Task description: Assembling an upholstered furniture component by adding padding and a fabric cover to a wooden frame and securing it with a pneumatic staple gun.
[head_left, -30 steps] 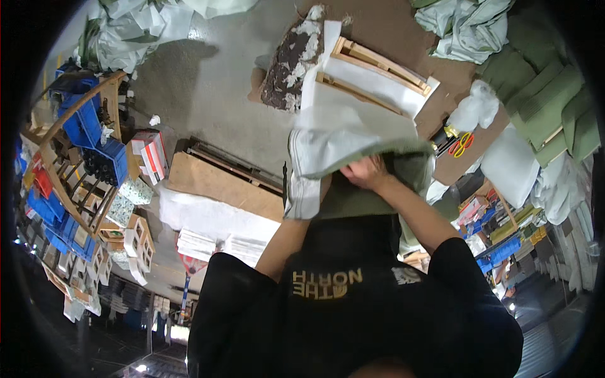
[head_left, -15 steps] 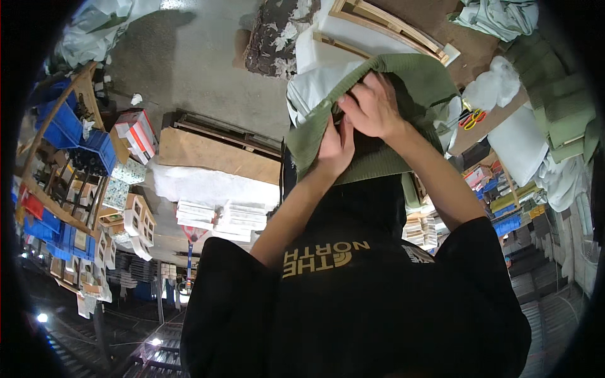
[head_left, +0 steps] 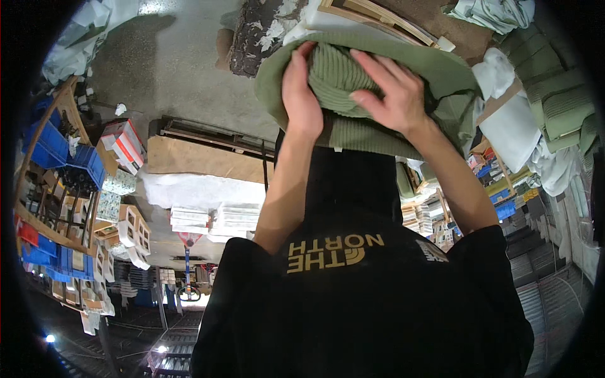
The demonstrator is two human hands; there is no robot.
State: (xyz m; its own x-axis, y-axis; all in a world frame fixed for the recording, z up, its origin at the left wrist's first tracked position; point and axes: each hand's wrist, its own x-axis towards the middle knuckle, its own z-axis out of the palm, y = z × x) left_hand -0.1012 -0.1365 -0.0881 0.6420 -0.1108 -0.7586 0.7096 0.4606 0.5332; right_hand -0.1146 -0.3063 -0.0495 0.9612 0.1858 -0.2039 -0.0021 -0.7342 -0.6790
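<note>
Both my hands are raised in front of me, over my black shirt. My left hand [head_left: 301, 94] grips the left side of a bunched green ribbed cloth [head_left: 334, 72]. My right hand [head_left: 387, 91] lies spread over its right side, fingers pressing in. A smoother green fabric [head_left: 450, 72] wraps around and under the ribbed bundle. More of the ribbed cloth [head_left: 372, 135] hangs below my wrists.
A wooden pallet [head_left: 378, 12] lies on the concrete floor at the top. A cardboard-topped pallet [head_left: 201, 160] sits at the left. Blue crates [head_left: 53, 148] and small boxes fill the left shelves. Folded green cloths [head_left: 561, 107] and white bags [head_left: 513, 129] pile up at the right.
My hands have risen closer to the camera with the cloth. The pale sheet held a second ago is gone from them; both now press on the bunched ribbed cloth.
</note>
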